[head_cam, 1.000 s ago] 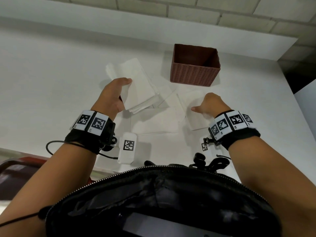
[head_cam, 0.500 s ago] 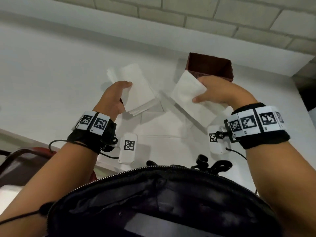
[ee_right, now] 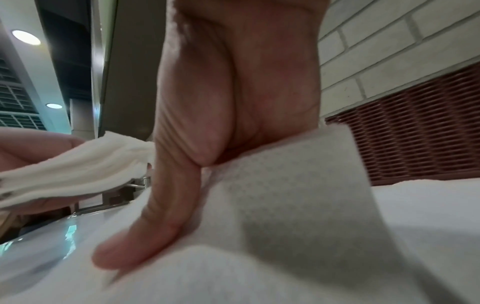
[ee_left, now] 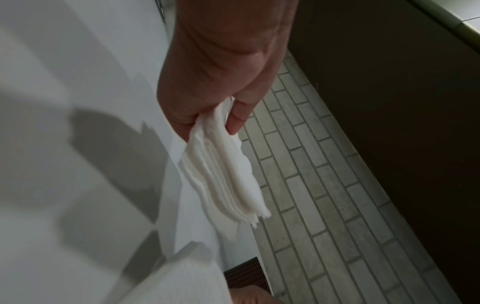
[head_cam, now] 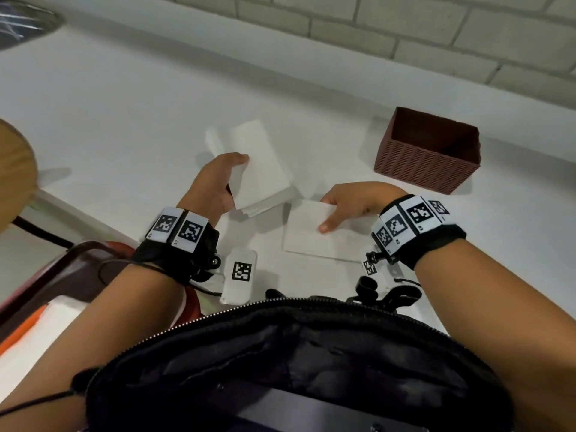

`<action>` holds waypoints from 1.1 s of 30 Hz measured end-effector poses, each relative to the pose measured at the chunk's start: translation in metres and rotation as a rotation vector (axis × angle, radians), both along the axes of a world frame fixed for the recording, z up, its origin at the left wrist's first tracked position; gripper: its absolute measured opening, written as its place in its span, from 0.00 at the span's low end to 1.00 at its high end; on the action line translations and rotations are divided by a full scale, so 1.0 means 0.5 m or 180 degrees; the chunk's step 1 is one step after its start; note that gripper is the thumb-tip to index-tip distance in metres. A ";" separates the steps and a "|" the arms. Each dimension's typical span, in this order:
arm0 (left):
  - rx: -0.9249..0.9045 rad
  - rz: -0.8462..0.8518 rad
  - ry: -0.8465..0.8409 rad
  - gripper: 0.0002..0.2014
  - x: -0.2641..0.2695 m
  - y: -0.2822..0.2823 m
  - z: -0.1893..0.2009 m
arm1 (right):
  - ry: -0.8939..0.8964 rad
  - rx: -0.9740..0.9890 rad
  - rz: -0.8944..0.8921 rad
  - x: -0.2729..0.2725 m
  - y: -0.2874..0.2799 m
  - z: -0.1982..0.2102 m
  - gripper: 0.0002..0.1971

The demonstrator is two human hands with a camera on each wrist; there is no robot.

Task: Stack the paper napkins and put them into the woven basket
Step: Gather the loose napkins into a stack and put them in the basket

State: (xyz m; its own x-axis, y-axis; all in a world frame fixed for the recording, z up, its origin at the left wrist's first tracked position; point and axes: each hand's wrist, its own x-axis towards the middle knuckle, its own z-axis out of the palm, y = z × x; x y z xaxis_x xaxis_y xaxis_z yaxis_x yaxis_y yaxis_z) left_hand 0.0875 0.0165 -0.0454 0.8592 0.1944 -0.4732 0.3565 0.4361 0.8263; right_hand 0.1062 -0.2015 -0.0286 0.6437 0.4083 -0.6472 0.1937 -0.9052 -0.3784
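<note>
My left hand (head_cam: 229, 177) holds a stack of white paper napkins (head_cam: 260, 169) above the white table (head_cam: 124, 129), thumb on top. The left wrist view shows the stack (ee_left: 228, 174) pinched at one end, its layered edges fanning out. My right hand (head_cam: 328, 213) pinches a single napkin (head_cam: 314, 241) lying flat on the table just right of the stack, thumb (ee_right: 145, 236) on top and fingers curled at its far edge. The brown woven basket (head_cam: 427, 151) stands beyond my right hand and looks empty. Its side (ee_right: 415, 133) shows close behind the napkin (ee_right: 285, 205).
A brick wall (head_cam: 405, 35) with a white ledge runs behind the table. A round wooden surface (head_cam: 14, 169) lies at the far left, past the table edge. A black bag (head_cam: 280, 369) on my chest covers the near table edge.
My right hand held a napkin up in front of the basket; it has come down onto a single napkin on the table. Fewer loose napkins lie there. The left hand still holds the stack.
</note>
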 end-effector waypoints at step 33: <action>-0.0207 -0.0246 -0.0128 0.07 0.116 -0.105 0.011 | -0.0568 0.1601 -0.3407 0.003 -0.129 0.019 0.20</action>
State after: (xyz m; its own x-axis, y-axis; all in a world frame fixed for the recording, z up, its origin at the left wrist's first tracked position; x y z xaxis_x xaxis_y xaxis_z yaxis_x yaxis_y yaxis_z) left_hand 0.1456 -0.0357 -0.0398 0.8890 0.0968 -0.4476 0.3583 0.4618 0.8114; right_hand 0.1075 -0.2662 -0.0193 0.8759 -0.2078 -0.4354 -0.4823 -0.3971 -0.7808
